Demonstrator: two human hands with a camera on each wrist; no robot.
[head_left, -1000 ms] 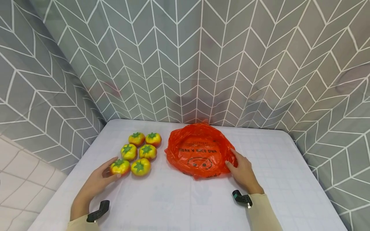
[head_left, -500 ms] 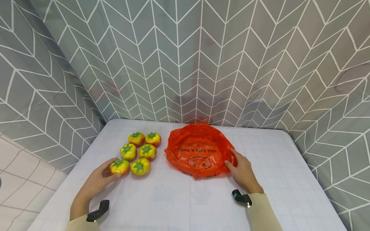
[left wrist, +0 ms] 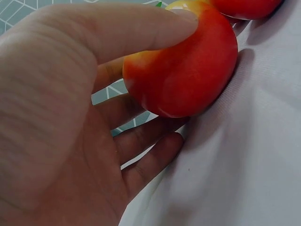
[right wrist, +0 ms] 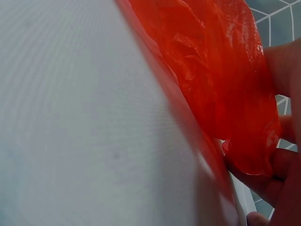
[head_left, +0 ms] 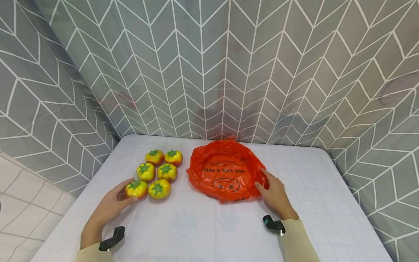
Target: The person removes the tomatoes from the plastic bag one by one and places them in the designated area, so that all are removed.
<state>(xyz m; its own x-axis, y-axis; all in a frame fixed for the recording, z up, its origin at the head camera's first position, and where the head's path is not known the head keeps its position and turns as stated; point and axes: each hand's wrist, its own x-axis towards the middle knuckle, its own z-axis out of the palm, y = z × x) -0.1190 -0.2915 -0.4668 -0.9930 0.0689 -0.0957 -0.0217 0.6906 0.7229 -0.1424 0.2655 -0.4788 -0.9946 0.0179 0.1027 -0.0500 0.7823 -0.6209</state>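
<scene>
My left hand [head_left: 112, 203] grips the nearest-left tomato [head_left: 136, 189], yellow and red with a green star-shaped top. The left wrist view shows the thumb across this tomato [left wrist: 188, 70], fingers around its far side, and its underside close over the tabletop. Beside it is another tomato [head_left: 159, 189], with several more behind in two columns. A red plastic bag [head_left: 226, 174] with black print lies in the middle, its mouth spread wide. At its right side my right hand [head_left: 276, 193] holds the rim; in the right wrist view red film [right wrist: 244, 127] lies between thumb and fingers.
A white cloth [head_left: 196, 233] covers the table. Grey curtains [head_left: 212, 72] with white zigzag lines rise along its back and sides. Each wrist wears a black camera, one on the left [head_left: 112, 238] and one on the right [head_left: 273, 224].
</scene>
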